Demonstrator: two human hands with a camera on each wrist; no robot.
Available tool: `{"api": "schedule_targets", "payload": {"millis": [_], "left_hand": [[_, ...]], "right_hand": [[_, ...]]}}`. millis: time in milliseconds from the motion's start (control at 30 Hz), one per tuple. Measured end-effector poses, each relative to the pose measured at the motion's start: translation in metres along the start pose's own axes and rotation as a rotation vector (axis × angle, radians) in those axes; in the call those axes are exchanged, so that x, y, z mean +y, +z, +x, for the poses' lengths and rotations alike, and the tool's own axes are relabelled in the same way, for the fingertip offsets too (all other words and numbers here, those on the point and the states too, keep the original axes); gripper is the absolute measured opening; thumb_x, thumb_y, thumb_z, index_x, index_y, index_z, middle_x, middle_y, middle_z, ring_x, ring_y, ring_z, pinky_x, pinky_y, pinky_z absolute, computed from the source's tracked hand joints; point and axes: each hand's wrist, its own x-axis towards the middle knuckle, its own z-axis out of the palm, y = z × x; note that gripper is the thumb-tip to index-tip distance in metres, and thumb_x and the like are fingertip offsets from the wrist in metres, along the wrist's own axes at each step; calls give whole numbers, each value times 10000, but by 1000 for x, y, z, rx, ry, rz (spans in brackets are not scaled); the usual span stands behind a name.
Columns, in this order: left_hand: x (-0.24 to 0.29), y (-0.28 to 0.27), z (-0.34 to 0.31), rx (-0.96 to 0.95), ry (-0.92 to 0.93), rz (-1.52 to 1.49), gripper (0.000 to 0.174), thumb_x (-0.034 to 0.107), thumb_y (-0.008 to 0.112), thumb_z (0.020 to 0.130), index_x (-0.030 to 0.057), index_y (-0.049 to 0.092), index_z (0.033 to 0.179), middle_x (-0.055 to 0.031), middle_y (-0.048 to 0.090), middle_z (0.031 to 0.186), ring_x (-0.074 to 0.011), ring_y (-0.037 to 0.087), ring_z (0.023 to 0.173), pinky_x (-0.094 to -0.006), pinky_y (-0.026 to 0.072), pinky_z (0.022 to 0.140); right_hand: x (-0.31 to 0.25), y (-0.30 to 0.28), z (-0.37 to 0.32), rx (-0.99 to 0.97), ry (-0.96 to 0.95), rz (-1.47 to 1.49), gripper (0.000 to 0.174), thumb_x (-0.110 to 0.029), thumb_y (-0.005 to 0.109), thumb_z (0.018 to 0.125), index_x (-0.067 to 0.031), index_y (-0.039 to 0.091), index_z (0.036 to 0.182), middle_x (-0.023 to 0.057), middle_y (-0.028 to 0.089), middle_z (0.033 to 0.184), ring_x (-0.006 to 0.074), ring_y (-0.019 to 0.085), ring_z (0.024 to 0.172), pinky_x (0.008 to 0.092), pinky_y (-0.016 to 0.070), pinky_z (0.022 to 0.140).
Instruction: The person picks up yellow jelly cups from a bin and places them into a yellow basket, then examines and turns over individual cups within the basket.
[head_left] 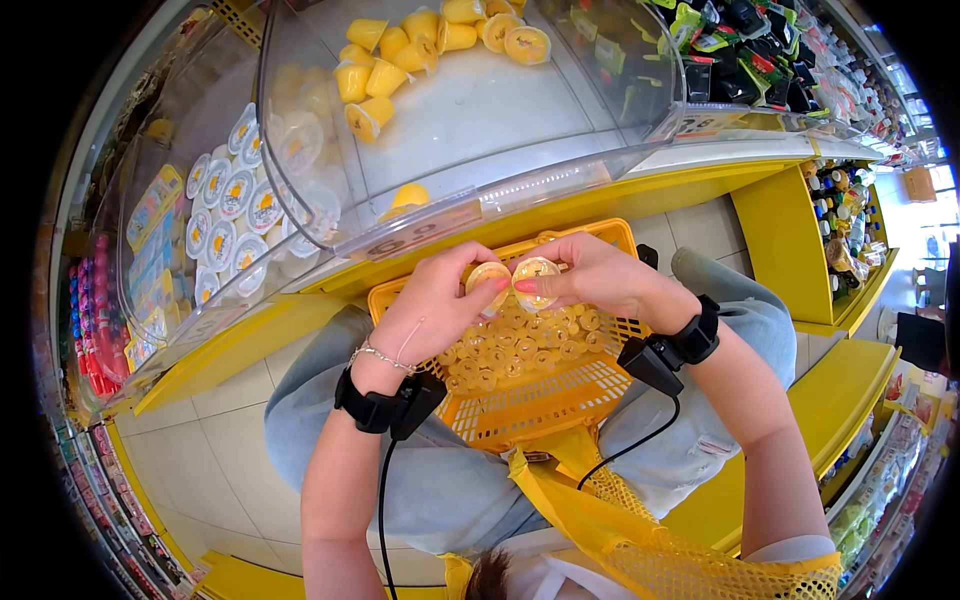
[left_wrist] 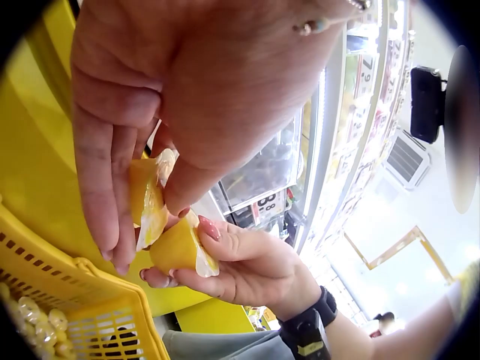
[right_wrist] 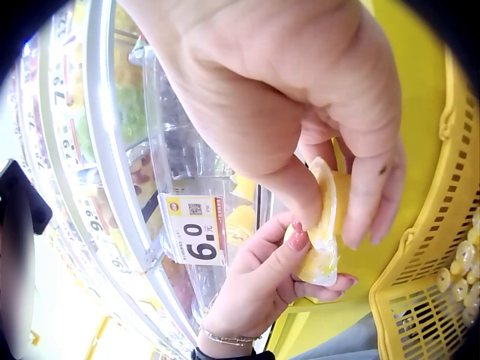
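Above a yellow basket (head_left: 540,418), the left hand (head_left: 446,296) pinches a small yellow cup with a clear lid (head_left: 487,283) between thumb and fingers. Close beside it, the right hand (head_left: 607,281) pinches a similar cup (head_left: 536,279), lid toward the head camera. In the left wrist view, the left hand's cup (left_wrist: 147,196) is just above the right hand's cup (left_wrist: 180,247). The right wrist view shows the two cups (right_wrist: 335,206) side by side, partly hidden by fingers. Many small round-lidded cups (head_left: 515,345) lie in the basket.
A clear bin (head_left: 480,140) beyond the basket holds several yellow cups (head_left: 386,78). White-lidded cups (head_left: 236,194) fill the bin at the left, and dark packets (head_left: 745,60) lie at the upper right. The basket stands between the person's legs (head_left: 440,500), beside a yellow shelf edge (head_left: 690,186).
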Motion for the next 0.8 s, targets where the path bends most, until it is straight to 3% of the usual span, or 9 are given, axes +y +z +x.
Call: {"api": "schedule_targets", "payload": {"millis": [133, 267, 367, 800], "left_hand": [[-3, 1, 1, 24, 7, 20, 224, 132, 640, 915, 4, 545, 1072, -43, 620, 944, -99, 648, 777, -245, 556, 671], [-6, -2, 2, 31, 151, 225, 277, 66, 699, 846, 4, 550, 1071, -53, 621, 948, -96, 630, 806, -251, 540, 683], [-7, -1, 2, 40, 140, 201, 320, 39, 726, 805, 3, 553, 1072, -57, 622, 945, -95, 617, 815, -255, 529, 687], [-12, -1, 4, 41, 164, 202, 225, 86, 636, 893, -4, 547, 1079, -54, 622, 930, -96, 641, 778, -238, 520, 636]], "right_hand": [[8, -2, 5, -48, -97, -7, 296, -130, 743, 832, -30, 683, 1103, 4, 675, 956, 68, 608, 852, 222, 496, 754], [10, -2, 5, -13, -145, -65, 369, -95, 786, 773, -9, 680, 1116, 22, 685, 959, 78, 613, 842, 230, 495, 756], [11, -2, 6, -19, -134, -65, 391, -91, 792, 762, -9, 678, 1127, 24, 686, 964, 78, 610, 839, 235, 496, 756], [6, 0, 2, 33, -52, -88, 328, -198, 748, 826, -50, 693, 1113, 17, 670, 941, 84, 596, 825, 238, 501, 714]]}}
